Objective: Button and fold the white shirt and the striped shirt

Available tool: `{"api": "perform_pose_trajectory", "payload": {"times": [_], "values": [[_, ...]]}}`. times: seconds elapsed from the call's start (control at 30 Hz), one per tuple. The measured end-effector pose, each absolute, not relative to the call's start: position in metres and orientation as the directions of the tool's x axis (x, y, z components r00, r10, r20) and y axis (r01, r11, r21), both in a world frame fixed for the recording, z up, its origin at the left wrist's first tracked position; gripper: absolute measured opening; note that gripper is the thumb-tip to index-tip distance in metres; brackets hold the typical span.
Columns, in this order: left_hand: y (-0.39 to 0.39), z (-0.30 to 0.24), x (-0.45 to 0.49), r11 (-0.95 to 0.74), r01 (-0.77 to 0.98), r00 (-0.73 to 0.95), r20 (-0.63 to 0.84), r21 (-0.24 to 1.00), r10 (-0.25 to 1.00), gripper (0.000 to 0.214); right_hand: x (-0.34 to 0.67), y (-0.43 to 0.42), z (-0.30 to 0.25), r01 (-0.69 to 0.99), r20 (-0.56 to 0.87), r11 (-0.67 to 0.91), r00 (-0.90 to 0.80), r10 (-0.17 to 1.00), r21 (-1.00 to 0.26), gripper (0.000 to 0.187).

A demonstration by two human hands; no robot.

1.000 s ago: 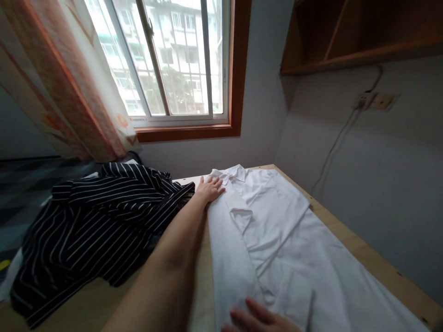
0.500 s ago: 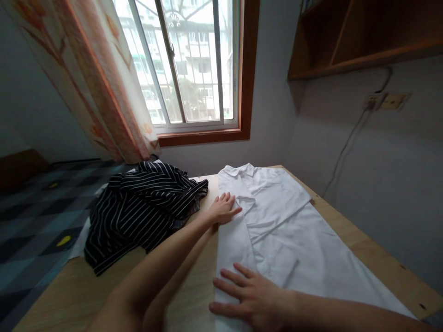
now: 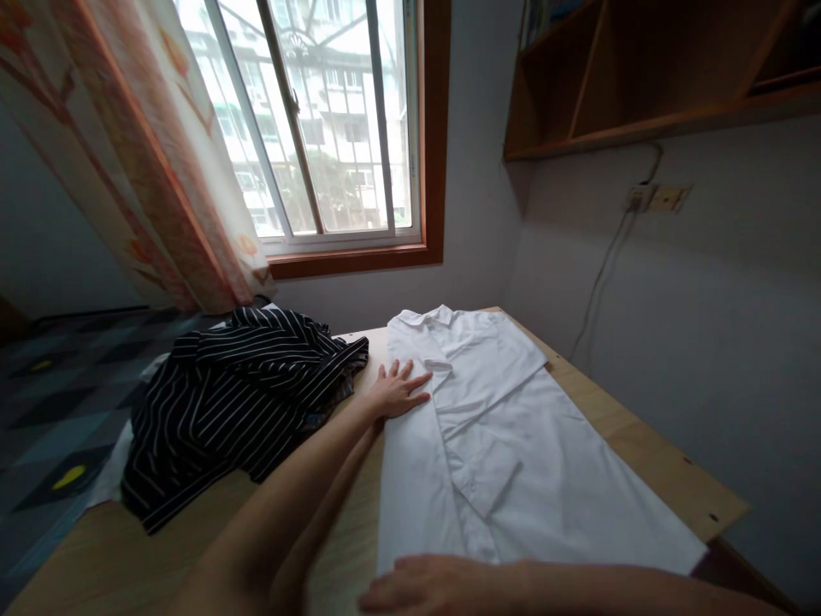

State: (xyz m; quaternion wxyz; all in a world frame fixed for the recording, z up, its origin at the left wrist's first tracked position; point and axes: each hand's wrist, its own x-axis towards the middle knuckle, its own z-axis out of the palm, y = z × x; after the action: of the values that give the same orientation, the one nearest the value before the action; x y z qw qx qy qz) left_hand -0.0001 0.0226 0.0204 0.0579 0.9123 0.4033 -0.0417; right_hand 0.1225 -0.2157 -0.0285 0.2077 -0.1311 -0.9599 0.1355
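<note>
A white collared shirt (image 3: 532,436) lies on the wooden table, its left side folded inward and a sleeve with a buttoned cuff (image 3: 478,479) lying across its front. My left hand (image 3: 401,390) rests flat on the folded edge below the collar, fingers spread. Low in the view, my right hand (image 3: 436,586) lies over the lower part of the shirt with its fingers stretched to the left. The bottom of the picture cuts off part of that hand. Neither hand grips the cloth.
A black-and-white striped garment (image 3: 237,393) is heaped on the left of the wooden table (image 3: 616,428). Beyond it are a checked bedspread (image 3: 57,411) and a curtain (image 3: 141,154). A wooden shelf (image 3: 641,137) hangs at upper right, above a wall socket with a cord (image 3: 603,274).
My right hand has slid down along the shirt toward me, uncovering the cuff. My left hand stays at the folded edge. The whole view has shifted slightly to the right.
</note>
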Motion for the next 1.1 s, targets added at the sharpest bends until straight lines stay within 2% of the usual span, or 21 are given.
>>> {"api": "perform_pose_trajectory", "payload": {"times": [0.03,0.07,0.13,0.17,0.23,0.27,0.33,0.47,0.57,0.73,0.83,0.9,0.97,1.03,1.1], "values": [[0.019,0.021,0.000,-0.675,0.735,0.677,-0.103,0.059,0.728,0.063,0.140,-0.203,-0.018,0.251,0.380,0.869,-0.822,0.424,-0.427,0.050],[0.014,0.022,0.002,-0.685,0.728,0.686,-0.072,0.045,0.724,0.060,0.162,-0.187,-0.008,0.363,0.394,0.766,-0.695,0.602,-0.531,0.058],[0.001,0.024,0.006,-0.703,0.710,0.703,0.024,0.033,0.711,0.056,0.216,-0.146,0.010,0.558,0.393,0.471,-0.262,0.881,-0.683,0.063],[-0.007,0.024,0.009,-0.712,0.701,0.709,0.076,0.037,0.702,0.056,0.246,-0.125,0.015,0.612,0.374,0.291,0.008,0.927,-0.736,0.062],[-0.021,0.023,0.016,-0.734,0.676,0.722,0.142,0.063,0.677,0.059,0.301,-0.086,0.018,0.609,0.280,-0.058,0.444,0.851,-0.791,0.063],[-0.027,0.022,0.019,-0.749,0.658,0.735,0.145,0.078,0.662,0.062,0.325,-0.071,0.017,0.566,0.221,-0.167,0.552,0.804,-0.807,0.062],[-0.034,0.019,0.025,-0.776,0.621,0.769,0.107,0.107,0.630,0.068,0.360,-0.050,0.012,0.440,0.087,-0.290,0.661,0.746,-0.850,0.054],[-0.036,0.014,0.029,-0.778,0.607,0.789,-0.003,0.165,0.615,0.073,0.382,-0.035,0.004,0.310,-0.045,-0.346,0.683,0.729,-0.886,0.033],[-0.036,0.015,0.027,-0.770,0.612,0.785,-0.024,0.178,0.619,0.074,0.381,-0.029,0.005,0.207,-0.155,-0.381,0.666,0.729,-0.901,0.024],[-0.043,0.016,0.023,-0.770,0.610,0.787,-0.029,0.186,0.617,0.076,0.381,-0.025,0.020,0.067,-0.323,-0.410,0.506,0.800,-0.910,0.013],[-0.046,0.014,0.020,-0.774,0.598,0.793,-0.015,0.205,0.609,0.076,0.372,-0.024,0.039,0.057,-0.272,-0.311,0.358,0.893,-0.949,0.030],[-0.048,0.013,0.018,-0.777,0.586,0.799,-0.005,0.230,0.601,0.074,0.357,-0.021,0.056,0.118,-0.169,-0.200,0.231,0.958,-0.973,0.042],[-0.050,0.013,0.018,-0.759,0.586,0.787,0.021,0.282,0.616,0.072,0.331,-0.015,0.074,0.227,-0.085,-0.107,0.102,0.991,-0.968,0.045],[-0.051,0.015,0.021,-0.697,0.594,0.733,0.086,0.401,0.674,0.068,0.296,-0.007,0.087,0.331,-0.061,-0.057,-0.001,0.998,-0.942,0.041],[-0.053,0.019,0.027,-0.573,0.545,0.619,0.167,0.613,0.767,0.064,0.253,0.000,0.090,0.394,-0.065,-0.033,-0.066,0.996,-0.918,0.038]]}}
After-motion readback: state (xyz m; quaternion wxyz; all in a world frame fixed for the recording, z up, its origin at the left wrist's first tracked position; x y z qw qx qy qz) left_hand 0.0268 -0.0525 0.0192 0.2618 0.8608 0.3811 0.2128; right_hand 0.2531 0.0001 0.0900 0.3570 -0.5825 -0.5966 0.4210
